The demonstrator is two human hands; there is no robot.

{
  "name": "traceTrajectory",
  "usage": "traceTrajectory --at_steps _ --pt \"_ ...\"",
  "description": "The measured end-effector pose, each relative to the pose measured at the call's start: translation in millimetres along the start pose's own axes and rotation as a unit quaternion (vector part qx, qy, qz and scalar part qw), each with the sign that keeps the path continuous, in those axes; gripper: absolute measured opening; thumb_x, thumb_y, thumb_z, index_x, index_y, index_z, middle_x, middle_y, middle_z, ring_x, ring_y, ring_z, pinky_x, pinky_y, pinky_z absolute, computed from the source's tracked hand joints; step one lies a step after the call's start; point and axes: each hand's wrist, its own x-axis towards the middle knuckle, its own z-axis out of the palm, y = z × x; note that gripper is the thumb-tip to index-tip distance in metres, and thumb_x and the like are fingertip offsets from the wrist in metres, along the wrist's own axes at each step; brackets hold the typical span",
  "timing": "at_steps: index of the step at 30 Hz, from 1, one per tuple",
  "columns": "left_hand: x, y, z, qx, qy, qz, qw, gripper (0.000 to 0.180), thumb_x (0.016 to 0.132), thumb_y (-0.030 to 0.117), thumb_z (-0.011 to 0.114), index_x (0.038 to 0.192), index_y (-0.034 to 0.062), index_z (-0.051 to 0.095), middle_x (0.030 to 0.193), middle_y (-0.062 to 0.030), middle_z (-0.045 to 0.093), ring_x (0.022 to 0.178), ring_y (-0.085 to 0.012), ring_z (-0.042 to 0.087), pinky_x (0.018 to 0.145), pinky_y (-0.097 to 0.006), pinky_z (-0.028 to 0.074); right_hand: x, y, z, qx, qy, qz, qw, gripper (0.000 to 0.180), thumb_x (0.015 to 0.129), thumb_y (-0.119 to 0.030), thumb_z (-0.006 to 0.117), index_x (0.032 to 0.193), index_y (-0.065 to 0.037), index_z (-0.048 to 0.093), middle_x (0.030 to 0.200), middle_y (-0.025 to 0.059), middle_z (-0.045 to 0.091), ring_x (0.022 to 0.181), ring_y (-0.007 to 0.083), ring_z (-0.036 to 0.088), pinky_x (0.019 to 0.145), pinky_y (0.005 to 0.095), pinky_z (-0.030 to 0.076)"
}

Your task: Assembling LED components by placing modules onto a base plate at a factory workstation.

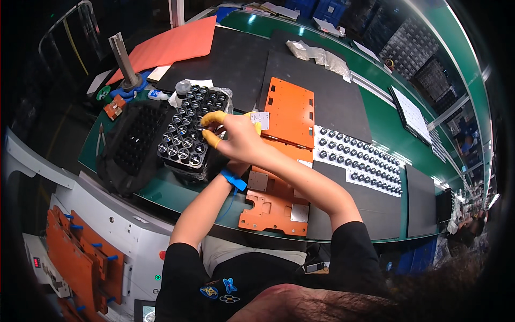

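1. Both bare forearms up from the lower edge, converging toward the upper left — black short sleeves at the shoulders.
2. Right hand (pixel 238 138) uppermost, back of hand to the camera, yellow cots on thumb and forefinger (pixel 213 117), fingertips pinched close together.
3. Left hand (pixel 236 167) mostly hidden beneath the right — grip not visible.
4. Blue strap round the left wrist.

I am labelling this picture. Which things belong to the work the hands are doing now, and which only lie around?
In use:
right hand, yellow finger cots
left hand, mostly hidden under it
black tray of round lens parts
orange fixture plates

Lying about:
empty black tray
orange folder
white sheet of small round parts
plastic bags
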Motion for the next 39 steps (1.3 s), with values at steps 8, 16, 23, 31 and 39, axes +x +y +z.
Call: traceTrajectory --at_steps 8,16,23,31,39 --pt "7 41 13 0.045 0.033 -0.057 0.997 0.029 0.078 -0.006 0.062 0.107 -0.0028 0.064 0.095 -0.008 0.071 0.088 -0.0124 0.066 0.074 -0.029 0.052 -41 12 -66 0.017 0.051 0.043 0.998 0.037 0.088 0.001 0.06 0.125 -0.002 0.057 0.112 0.0131 0.056 0.101 0.0218 0.062 0.081 0.0322 0.055" --pt "5 39 15 -0.017 0.068 -0.041 0.997 0.025 0.09 0.002 0.063 0.113 -0.006 0.062 0.096 -0.0089 0.07 0.086 -0.0103 0.064 0.072 -0.025 0.051 -69 43 -104 0.026 0.032 0.104 0.994 0.027 0.092 0.0 0.057 0.119 -0.002 0.06 0.111 0.0093 0.053 0.1 0.0166 0.057 0.085 0.0287 0.049" --pt "-6 53 20 0.126 0.032 0.059 0.99 0.029 0.087 0.001 0.064 0.116 -0.004 0.064 0.093 -0.0132 0.072 0.084 -0.0166 0.07 0.075 -0.029 0.054 -80 52 -100 0.109 0.036 0.157 0.981 0.029 0.083 0.001 0.07 0.11 0.002 0.058 0.097 0.0059 0.061 0.082 0.0114 0.059 0.078 0.0262 0.052" --pt "-4 58 19 0.096 -0.035 0.112 0.988 0.039 0.081 -0.006 0.061 0.119 -0.0023 0.062 0.104 -0.0133 0.069 0.094 -0.0194 0.068 0.081 -0.029 0.053 -82 59 -104 0.127 0.052 0.154 0.979 0.032 0.079 0.0 0.075 0.106 0.002 0.059 0.102 0.0079 0.064 0.088 0.0143 0.065 0.079 0.0288 0.055" --pt "-5 60 20 0.144 -0.067 0.136 0.978 0.045 0.077 -0.01 0.059 0.121 -0.0033 0.061 0.102 -0.0128 0.066 0.09 -0.0212 0.066 0.078 -0.03 0.052 -81 65 -102 0.053 0.098 0.044 0.993 0.028 0.074 0.002 0.077 0.097 -0.001 0.061 0.097 0.0083 0.062 0.08 0.0158 0.064 0.072 0.0275 0.054"
